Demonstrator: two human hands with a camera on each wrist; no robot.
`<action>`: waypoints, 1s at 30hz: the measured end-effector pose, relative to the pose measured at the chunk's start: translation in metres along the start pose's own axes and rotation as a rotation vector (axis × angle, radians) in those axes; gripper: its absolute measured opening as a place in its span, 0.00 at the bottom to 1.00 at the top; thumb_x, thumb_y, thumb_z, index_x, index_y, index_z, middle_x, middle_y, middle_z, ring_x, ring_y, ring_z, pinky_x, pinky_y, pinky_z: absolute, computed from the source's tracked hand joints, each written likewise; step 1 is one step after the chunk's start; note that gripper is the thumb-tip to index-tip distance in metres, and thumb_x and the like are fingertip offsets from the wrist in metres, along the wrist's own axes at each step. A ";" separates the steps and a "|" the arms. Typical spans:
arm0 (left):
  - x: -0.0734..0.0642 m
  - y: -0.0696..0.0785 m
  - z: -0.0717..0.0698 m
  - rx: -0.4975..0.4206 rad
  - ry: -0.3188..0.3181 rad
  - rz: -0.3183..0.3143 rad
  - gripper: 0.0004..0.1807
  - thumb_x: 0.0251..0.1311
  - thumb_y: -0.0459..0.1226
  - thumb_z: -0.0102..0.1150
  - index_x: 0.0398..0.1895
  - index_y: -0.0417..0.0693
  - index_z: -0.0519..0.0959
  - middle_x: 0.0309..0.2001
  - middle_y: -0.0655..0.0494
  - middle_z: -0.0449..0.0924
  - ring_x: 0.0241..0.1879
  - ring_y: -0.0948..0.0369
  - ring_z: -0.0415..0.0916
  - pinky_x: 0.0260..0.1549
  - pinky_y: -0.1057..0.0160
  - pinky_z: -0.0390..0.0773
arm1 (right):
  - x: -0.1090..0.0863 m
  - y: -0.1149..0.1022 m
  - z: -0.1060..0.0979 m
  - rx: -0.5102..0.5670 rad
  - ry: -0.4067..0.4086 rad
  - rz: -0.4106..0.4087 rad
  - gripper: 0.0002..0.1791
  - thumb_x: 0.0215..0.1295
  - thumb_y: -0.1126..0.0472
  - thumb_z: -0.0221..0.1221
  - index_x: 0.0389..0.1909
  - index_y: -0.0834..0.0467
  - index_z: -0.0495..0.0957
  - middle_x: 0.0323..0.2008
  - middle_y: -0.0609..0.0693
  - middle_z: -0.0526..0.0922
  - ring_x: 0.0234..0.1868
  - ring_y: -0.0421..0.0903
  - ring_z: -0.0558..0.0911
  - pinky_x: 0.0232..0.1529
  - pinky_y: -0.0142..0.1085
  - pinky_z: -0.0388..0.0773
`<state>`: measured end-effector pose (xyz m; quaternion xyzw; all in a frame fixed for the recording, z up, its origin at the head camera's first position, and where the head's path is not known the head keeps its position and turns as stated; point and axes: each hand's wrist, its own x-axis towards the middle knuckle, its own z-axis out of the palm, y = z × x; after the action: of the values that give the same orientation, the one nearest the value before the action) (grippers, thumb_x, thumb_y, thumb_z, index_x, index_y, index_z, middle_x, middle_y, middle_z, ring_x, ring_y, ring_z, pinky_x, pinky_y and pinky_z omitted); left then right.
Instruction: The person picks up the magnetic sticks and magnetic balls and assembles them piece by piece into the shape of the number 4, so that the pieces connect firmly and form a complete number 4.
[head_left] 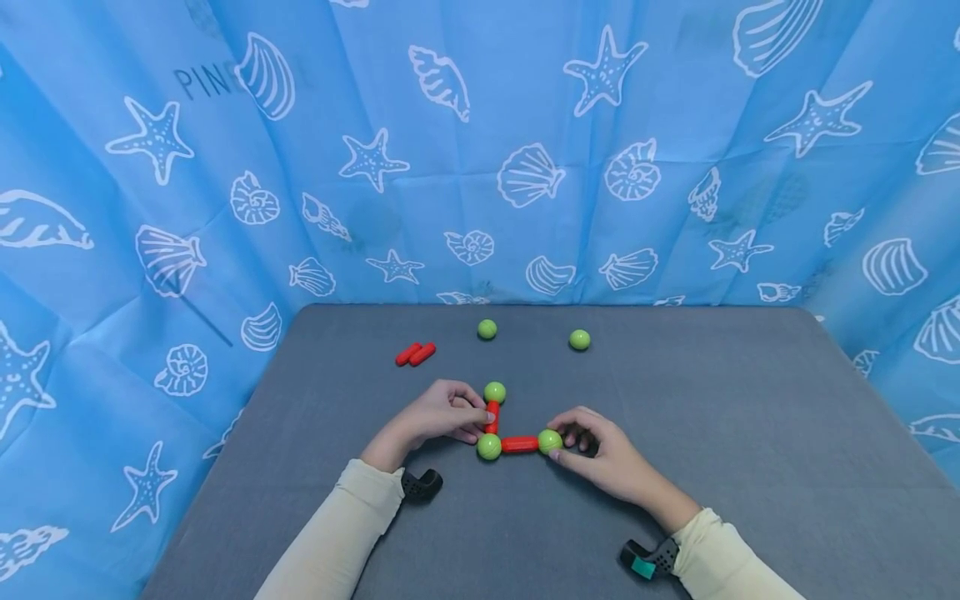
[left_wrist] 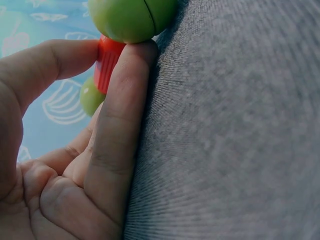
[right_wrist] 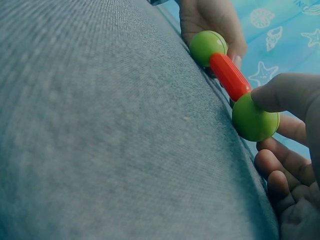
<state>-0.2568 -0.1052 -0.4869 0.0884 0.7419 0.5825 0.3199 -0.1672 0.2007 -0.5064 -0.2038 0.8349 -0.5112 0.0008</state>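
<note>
The L-shaped ball-and-rod frame (head_left: 520,445) sits on the grey surface (head_left: 750,417) between the two hands. The fingers of the left hand (head_left: 442,414) are pinched on its far-pointing rod (head_left: 492,408), and those of the right hand (head_left: 603,450) grip the end ball (head_left: 550,442) of the sideways rod. To work this joint well, it seems best to keep the left pinch firm near the corner ball (head_left: 490,447), line ball and rod up straight, and press along the rod; pushing across it could twist the corner. The frame's rods are red and ridged; its balls, including the far ball (head_left: 494,392), are glossy lime green, with a thin seam visible on some.
</note>
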 end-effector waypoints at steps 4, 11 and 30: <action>0.001 -0.001 0.000 -0.011 -0.009 0.003 0.16 0.65 0.40 0.73 0.49 0.42 0.81 0.40 0.49 0.91 0.36 0.57 0.90 0.41 0.57 0.90 | 0.000 0.001 0.000 -0.003 -0.002 -0.002 0.15 0.69 0.60 0.71 0.54 0.52 0.84 0.44 0.47 0.84 0.41 0.47 0.80 0.41 0.34 0.78; 0.000 -0.001 -0.006 0.006 -0.032 0.027 0.17 0.67 0.42 0.73 0.51 0.43 0.81 0.40 0.48 0.91 0.37 0.56 0.91 0.41 0.56 0.90 | 0.000 0.003 0.001 0.001 -0.004 0.011 0.14 0.69 0.59 0.71 0.54 0.50 0.84 0.44 0.47 0.84 0.41 0.45 0.80 0.41 0.33 0.77; -0.023 0.000 -0.080 0.139 0.651 0.241 0.15 0.71 0.46 0.68 0.51 0.46 0.84 0.49 0.46 0.84 0.47 0.47 0.83 0.39 0.58 0.82 | 0.000 0.001 0.000 0.004 -0.006 -0.006 0.14 0.69 0.60 0.71 0.54 0.51 0.84 0.41 0.47 0.82 0.39 0.46 0.79 0.40 0.34 0.77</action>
<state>-0.2851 -0.1813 -0.4686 0.0065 0.8270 0.5620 -0.0113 -0.1675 0.2006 -0.5073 -0.2078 0.8334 -0.5121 0.0022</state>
